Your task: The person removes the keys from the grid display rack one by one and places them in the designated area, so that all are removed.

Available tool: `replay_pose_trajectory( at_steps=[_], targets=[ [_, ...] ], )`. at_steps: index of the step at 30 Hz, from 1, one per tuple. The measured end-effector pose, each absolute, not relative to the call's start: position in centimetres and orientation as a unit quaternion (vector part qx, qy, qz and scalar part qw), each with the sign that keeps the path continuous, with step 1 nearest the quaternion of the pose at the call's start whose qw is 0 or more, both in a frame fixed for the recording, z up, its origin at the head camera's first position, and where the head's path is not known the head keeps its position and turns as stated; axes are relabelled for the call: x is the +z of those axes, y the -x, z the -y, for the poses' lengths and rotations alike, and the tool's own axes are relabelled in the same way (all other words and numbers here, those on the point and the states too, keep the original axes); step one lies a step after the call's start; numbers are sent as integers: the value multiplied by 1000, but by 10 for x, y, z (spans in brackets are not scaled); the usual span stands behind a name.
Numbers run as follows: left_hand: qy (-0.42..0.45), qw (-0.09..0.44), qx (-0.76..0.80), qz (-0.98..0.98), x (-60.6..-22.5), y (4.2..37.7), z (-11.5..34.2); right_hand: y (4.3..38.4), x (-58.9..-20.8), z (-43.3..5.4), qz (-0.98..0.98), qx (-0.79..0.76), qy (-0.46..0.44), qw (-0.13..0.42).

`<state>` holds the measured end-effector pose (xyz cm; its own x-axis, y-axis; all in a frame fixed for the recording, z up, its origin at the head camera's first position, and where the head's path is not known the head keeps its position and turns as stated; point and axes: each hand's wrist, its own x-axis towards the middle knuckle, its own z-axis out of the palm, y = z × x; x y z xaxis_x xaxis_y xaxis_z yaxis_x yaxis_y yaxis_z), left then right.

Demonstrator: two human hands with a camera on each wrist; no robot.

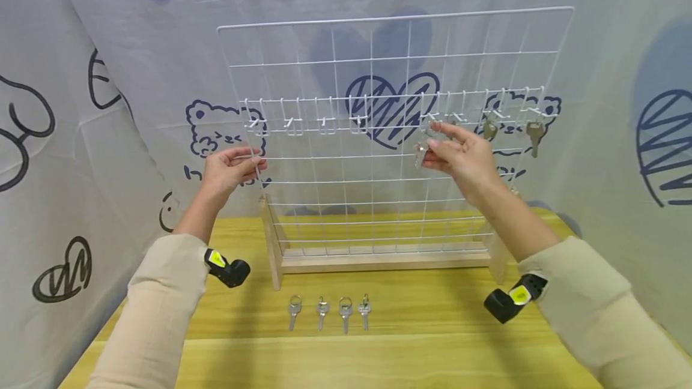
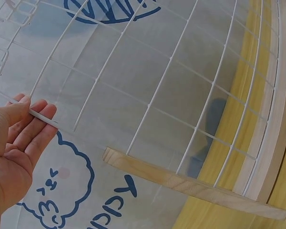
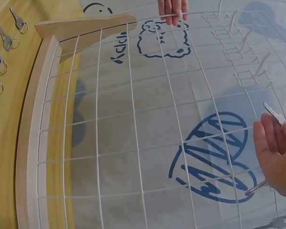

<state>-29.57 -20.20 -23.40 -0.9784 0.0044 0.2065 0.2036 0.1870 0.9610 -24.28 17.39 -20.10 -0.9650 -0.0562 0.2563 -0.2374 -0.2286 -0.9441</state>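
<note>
A white wire grid rack (image 1: 373, 156) stands upright on a wooden base (image 1: 384, 262). My left hand (image 1: 229, 170) pinches the rack's left side wire between thumb and fingers, as the left wrist view (image 2: 19, 138) also shows. At the right-hand hooks, my right hand (image 1: 459, 152) holds a silver key (image 3: 274, 113) between thumb and fingers, its blade sticking out past the fingertips. The hand partly covers the hook (image 1: 430, 119) in front of it. Farther right, a key (image 1: 535, 134) and another key (image 1: 490, 129) hang from hooks.
Several silver keys with rings, one of them a key (image 1: 345, 315), lie in a row on the yellow wood-grain table (image 1: 400, 353) before the base. Several bare white hooks, including a hook (image 1: 327, 126), line the rack's left half. A patterned curtain (image 1: 162, 35) hangs behind.
</note>
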Motion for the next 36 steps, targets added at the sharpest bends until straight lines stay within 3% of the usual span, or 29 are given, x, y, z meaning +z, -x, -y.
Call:
replay_pose_trajectory(
  at_steps=[10,26,36],
  targets=[
    [64,84,-625,773,-234,297,201,240,-205,-180,589,798,-83,98],
    [56,91,-621,777,-234,296,198,246,-203,-189,635,757,-150,39],
    [54,95,-616,780,-235,294,198,239,-200,-188,623,772,-88,91]
  ],
)
